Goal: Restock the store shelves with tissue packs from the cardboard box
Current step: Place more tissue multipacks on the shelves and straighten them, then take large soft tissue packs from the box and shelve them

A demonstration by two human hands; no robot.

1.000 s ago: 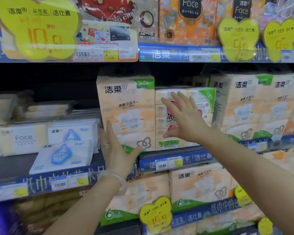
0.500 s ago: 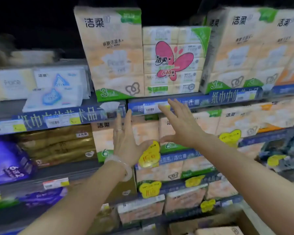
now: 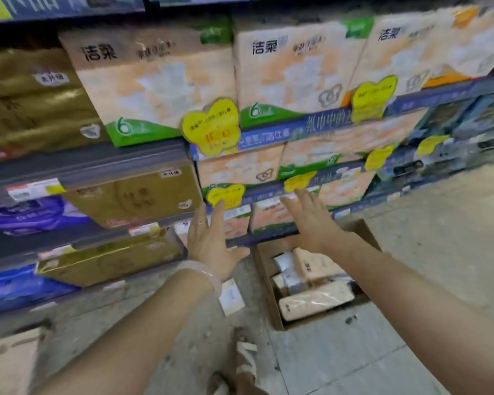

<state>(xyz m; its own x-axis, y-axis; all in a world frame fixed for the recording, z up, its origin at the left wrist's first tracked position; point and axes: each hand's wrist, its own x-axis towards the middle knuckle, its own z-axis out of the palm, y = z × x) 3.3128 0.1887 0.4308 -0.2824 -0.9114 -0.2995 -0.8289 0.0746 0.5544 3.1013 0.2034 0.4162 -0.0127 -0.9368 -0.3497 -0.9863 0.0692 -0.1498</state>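
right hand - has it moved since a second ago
Yes. The right hand has dropped from the upper-shelf packs to just above the cardboard box on the floor.

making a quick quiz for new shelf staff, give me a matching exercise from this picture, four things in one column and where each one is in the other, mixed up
Things
1. cardboard box
2. gold tissue packs
3. butterfly price tag
4. bracelet

Places
A. on the left wrist
B. on the floor below the right hand
C. hanging at a shelf edge, in front of a peach 6-pack
D. on the shelves left of the left hand

Pairs: 1-B, 2-D, 3-C, 4-A
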